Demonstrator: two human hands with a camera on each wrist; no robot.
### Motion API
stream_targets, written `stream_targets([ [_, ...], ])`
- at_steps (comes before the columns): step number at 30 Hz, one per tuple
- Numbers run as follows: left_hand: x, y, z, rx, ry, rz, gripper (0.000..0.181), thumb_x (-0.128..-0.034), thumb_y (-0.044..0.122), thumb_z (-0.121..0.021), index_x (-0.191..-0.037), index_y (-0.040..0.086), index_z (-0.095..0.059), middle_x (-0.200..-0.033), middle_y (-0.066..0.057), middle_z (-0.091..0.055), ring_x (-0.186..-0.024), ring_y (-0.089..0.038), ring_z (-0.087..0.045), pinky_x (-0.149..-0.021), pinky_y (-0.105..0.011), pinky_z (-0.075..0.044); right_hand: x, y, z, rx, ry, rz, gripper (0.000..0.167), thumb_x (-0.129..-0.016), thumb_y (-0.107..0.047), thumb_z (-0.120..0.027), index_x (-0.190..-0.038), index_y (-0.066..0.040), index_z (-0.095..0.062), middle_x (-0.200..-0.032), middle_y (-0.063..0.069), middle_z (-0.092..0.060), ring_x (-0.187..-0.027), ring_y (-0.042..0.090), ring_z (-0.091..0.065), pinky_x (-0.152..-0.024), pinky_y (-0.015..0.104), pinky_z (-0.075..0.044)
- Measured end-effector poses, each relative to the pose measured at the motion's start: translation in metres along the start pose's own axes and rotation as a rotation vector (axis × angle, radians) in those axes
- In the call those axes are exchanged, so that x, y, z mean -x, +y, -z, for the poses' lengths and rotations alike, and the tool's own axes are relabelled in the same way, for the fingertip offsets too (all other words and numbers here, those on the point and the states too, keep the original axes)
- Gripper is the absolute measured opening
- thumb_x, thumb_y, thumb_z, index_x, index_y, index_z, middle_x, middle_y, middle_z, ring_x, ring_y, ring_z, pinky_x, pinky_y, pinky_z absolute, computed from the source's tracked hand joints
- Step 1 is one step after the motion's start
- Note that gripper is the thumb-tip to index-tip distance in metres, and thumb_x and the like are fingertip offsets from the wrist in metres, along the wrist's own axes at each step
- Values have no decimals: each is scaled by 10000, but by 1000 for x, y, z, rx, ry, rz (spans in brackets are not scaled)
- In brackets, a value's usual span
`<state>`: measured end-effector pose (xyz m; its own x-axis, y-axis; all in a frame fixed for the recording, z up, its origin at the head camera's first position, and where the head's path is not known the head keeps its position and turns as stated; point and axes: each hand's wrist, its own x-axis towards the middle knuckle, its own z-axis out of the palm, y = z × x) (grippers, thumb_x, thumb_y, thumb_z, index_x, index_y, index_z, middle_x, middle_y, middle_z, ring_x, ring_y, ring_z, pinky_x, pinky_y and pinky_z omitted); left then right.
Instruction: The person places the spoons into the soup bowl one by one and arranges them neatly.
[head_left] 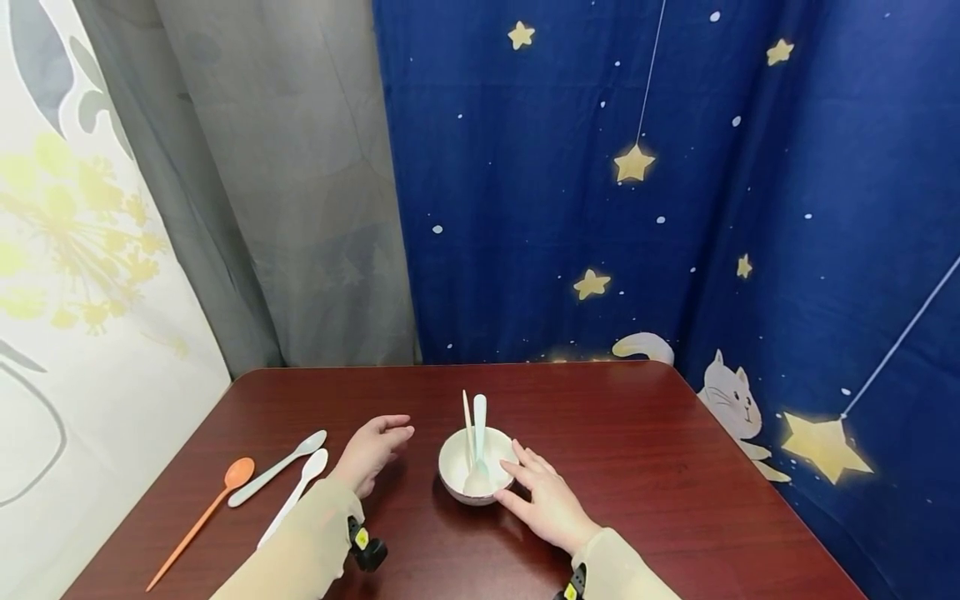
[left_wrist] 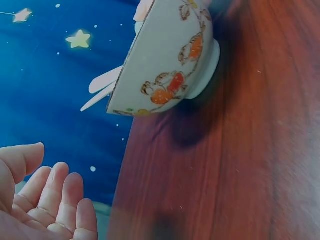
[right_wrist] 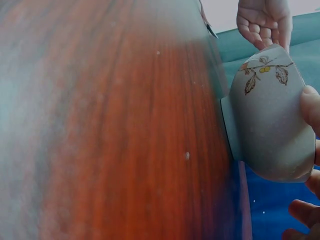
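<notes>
A small bowl (head_left: 456, 475), white with orange fruit and brown leaf patterns outside, stands upright mid-table. In it a pale mint spoon (head_left: 480, 425) leans bowl-end down, beside a thin cream stick-like handle (head_left: 468, 417) whose lower end I cannot make out. My right hand (head_left: 551, 504) is at the bowl's right rim, fingers spread and thumb at the near side; in the right wrist view the thumb (right_wrist: 311, 107) appears to touch the wall. Left of the bowl and apart from it, my left hand (head_left: 375, 450) hovers with relaxed fingers, holding nothing.
On the table's left lie an orange spoon (head_left: 238, 472), a pale grey-green spoon (head_left: 277, 471) and a white spoon (head_left: 311, 467), the last partly behind my left sleeve. The dark red table (head_left: 660, 467) ends before a blue star-patterned curtain (head_left: 540, 208) and a grey curtain (head_left: 300, 208).
</notes>
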<state>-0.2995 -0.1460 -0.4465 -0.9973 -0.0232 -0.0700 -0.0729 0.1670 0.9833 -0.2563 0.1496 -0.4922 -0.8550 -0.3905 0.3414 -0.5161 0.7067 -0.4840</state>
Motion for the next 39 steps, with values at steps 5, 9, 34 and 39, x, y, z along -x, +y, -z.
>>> stream_targets([
  [5, 9, -4, 8, -1, 15, -4, 398, -939, 177, -624, -1293, 15, -544, -1236, -177, -586, -1137, -362, -557, -961, -501, -449, 0, 0, 0, 0, 4, 3, 575, -926, -534, -552, -1306, -106, -607, -1504, 129, -371, -1358, 380, -353, -1042, 555, -349],
  [9, 17, -8, 17, -16, 22, -13, 413, -938, 186, -625, -1302, 15, -533, -1235, -197, -592, -1151, -358, -553, -962, -504, -450, 0, 0, -1, 5, 9, 9, 578, -926, -538, -549, -1303, -104, -609, -1499, 137, -377, -1351, 383, -362, -1038, 556, -353],
  [34, 47, -25, 62, -132, 109, -7, 523, -939, 280, -631, -1339, -24, -487, -1206, -192, -608, -1104, -311, -588, -910, -458, -477, 0, -2, -1, -4, 11, 9, 556, -927, -510, -566, -1295, -96, -613, -1492, 152, -383, -1347, 386, -366, -1031, 570, -353],
  [39, 52, -30, 71, -148, 134, -8, 499, -942, 246, -622, -1338, -27, -489, -1211, -206, -601, -1091, -306, -596, -904, -425, -484, 0, -1, 0, -9, 11, 7, 558, -928, -513, -562, -1296, -97, -612, -1495, 144, -381, -1348, 388, -364, -1033, 570, -351],
])
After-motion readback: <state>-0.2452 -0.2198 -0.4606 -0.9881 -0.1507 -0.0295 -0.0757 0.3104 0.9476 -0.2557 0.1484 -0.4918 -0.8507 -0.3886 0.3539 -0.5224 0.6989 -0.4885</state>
